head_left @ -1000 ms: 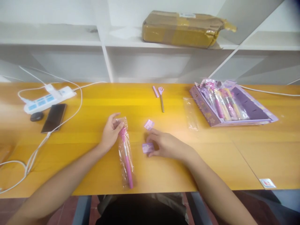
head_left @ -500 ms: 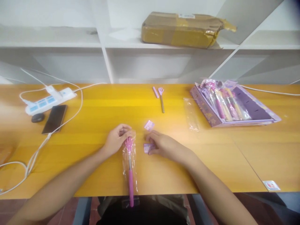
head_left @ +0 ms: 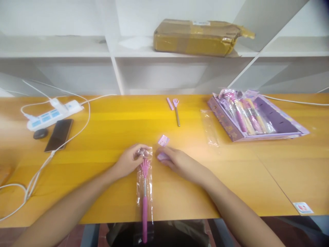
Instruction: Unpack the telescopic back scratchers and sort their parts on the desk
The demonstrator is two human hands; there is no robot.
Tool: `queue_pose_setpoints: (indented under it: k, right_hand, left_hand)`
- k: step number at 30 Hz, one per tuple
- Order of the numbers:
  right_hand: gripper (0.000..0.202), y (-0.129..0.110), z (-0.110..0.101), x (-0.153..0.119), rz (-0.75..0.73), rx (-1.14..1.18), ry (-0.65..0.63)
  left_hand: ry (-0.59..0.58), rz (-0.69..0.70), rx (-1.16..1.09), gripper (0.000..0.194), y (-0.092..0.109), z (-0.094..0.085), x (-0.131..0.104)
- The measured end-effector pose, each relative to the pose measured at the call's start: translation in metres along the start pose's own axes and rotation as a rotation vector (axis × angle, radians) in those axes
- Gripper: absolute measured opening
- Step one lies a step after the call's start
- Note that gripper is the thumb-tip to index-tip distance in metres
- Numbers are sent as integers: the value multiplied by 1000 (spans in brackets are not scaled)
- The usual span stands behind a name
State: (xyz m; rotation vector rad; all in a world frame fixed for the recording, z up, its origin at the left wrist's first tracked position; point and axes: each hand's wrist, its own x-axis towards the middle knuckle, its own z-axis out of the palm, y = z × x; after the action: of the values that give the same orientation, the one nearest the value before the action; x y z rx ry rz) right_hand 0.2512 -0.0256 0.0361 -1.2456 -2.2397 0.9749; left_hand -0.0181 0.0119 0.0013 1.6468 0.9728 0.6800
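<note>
Head view — left hand (head_left: 130,160) grips 1 bagged backscratcher (head_left: 145,212).

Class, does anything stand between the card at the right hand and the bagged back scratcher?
Nothing visible: only desktop separates the purple card at the right hand from the bagged pink back scratcher.

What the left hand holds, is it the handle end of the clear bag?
No, the left hand holds the clear bag near the pink claw head, while the pink handle is at the opposite end.
</note>
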Motion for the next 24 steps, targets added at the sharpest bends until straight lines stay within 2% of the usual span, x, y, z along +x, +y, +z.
queue_pose_setpoints:
  k: [3,7,10,12,15,19,21,24]
  right_hand:
    - [18,-1,8,4,-41,-116,168]
    - [17,2,19,6,-92,-172,365]
    - [19,2,22,5,-129,-167,521]
    - [18,0,22,4,-142,-133,581]
    - [9,-8,19,3,-196,-15,582]
    - [16,-13,19,1,-354,94,476]
    - [18,-11,24,2,-421,64,401]
    - [17,-3,33,3,-472,-124,359]
  left_hand:
    - [-2,-45,-41,38,-1,0,1]
    - [-4,-69,-90,30,1,0,2]
    - [-9,-35,-89,31,2,1,2]
    - [11,11,-22,31,2,2,3]
    - [28,20,2,29,2,3,3]
    - [6,-48,-191,36,4,4,2]
    - [3,-89,-270,37,5,3,2]
    - [-3,-120,-334,33,5,2,2]
